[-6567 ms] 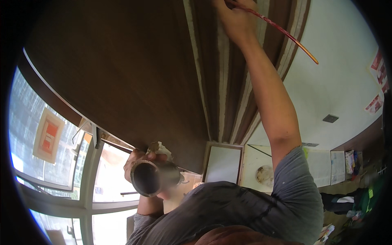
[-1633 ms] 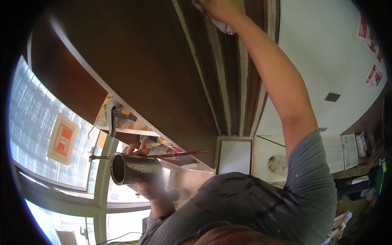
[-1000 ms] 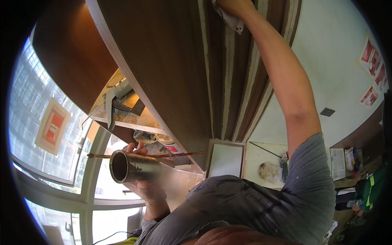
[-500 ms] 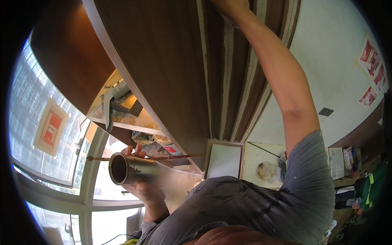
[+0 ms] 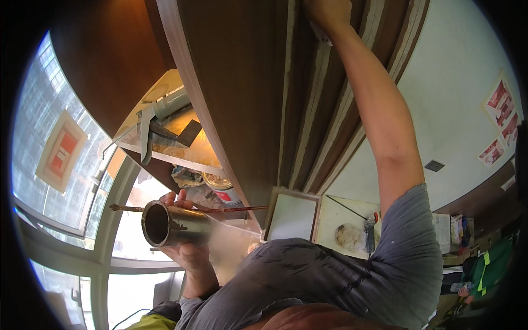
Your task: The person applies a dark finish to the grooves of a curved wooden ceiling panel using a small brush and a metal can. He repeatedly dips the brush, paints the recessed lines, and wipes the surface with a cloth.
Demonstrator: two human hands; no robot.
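My left hand (image 5: pixel 187 256) grips an open, stained metal can (image 5: pixel 184 226) lying sideways in the view, along with a long paintbrush (image 5: pixel 242 209) whose red-smeared handle crosses behind the can. My right arm reaches up to a dark brown wooden panel (image 5: pixel 231 66) with pale strips (image 5: pixel 313 104) along it. At its top, my right hand (image 5: pixel 330 14) is closed on a pale cloth (image 5: pixel 324 36) against the striped part; most of the cloth and the fingertips are hidden.
A shelf (image 5: pixel 137 143) at left holds a caulking gun (image 5: pixel 171 102) and a tin (image 5: pixel 220 193). Windows (image 5: pixel 44 110) fill the left. A pale wall (image 5: pixel 462 115) bears printed sheets. A tool (image 5: pixel 369 236) lies low right of centre. A person in green (image 5: pixel 492 267) is at far right.
The brush, earlier in my right hand, is now in my left with the can; my right has the cloth. The view has shifted, showing more of the shelf.
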